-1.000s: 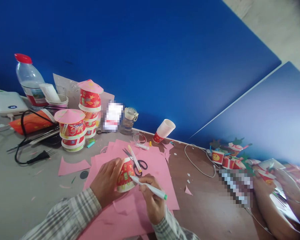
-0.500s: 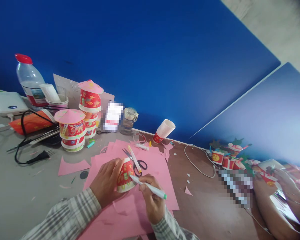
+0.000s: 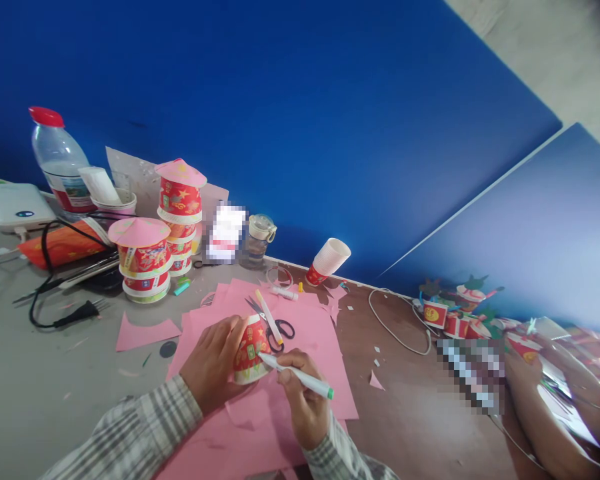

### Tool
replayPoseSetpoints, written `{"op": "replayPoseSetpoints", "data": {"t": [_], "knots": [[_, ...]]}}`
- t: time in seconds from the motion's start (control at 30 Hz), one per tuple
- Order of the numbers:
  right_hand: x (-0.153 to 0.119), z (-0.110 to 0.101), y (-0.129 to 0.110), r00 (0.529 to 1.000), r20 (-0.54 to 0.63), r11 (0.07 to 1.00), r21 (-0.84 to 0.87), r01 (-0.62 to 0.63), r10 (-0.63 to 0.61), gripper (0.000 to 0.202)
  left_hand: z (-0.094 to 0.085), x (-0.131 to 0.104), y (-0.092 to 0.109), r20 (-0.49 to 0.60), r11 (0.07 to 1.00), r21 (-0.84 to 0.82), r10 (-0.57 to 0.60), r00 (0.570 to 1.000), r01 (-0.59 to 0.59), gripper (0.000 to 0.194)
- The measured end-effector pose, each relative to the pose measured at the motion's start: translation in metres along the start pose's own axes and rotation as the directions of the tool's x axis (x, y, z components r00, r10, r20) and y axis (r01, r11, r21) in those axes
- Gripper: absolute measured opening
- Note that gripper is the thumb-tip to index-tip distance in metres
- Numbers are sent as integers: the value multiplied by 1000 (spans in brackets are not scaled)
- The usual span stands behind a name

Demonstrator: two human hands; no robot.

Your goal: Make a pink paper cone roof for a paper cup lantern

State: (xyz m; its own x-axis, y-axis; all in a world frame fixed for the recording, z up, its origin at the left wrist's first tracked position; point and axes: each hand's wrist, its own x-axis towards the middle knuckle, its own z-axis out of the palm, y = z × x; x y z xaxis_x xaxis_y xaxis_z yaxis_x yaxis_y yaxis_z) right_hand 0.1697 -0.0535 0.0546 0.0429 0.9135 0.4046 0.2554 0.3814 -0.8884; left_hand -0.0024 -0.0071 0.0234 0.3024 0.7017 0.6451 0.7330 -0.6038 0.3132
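My left hand is wrapped round the left side of a red paper cup that stands upside down, its wide rim at the bottom. Green and yellow marks show near that rim. In my right hand is a white marker with a green end, its tip at the right side of the cup. Beneath both hands lie pink paper sheets. Just behind the cup are black-handled scissors with a second, yellow-ended marker lying across them.
To the left stand two stacked-cup towers with pink cone tops, a power plug and a bottle. Behind are a lidded jar and a stack of cups. At far right, another person's hands hold a red cup.
The marker tip has shifted slightly on the cup's side. My left hand and the cup stay put. At right, the other person's hands and cup have moved a little.
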Motion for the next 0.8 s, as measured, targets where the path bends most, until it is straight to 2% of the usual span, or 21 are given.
{"op": "replayPoseSetpoints", "data": {"t": [0.1, 0.3, 0.8], "knots": [[0, -1, 1, 1000, -1, 1000, 0, 0, 0, 13, -1, 1, 1, -12, 1000, -4, -8, 1000, 8, 92], [-1, -4, 10, 996, -91, 999, 37, 16, -12, 14, -2, 3, 1, 11, 1000, -5, -26, 1000, 26, 96], [2, 1, 6, 998, -49, 1000, -10, 30, -30, 14, -3, 3, 1, 7, 1000, -7, -13, 1000, 13, 93]]}}
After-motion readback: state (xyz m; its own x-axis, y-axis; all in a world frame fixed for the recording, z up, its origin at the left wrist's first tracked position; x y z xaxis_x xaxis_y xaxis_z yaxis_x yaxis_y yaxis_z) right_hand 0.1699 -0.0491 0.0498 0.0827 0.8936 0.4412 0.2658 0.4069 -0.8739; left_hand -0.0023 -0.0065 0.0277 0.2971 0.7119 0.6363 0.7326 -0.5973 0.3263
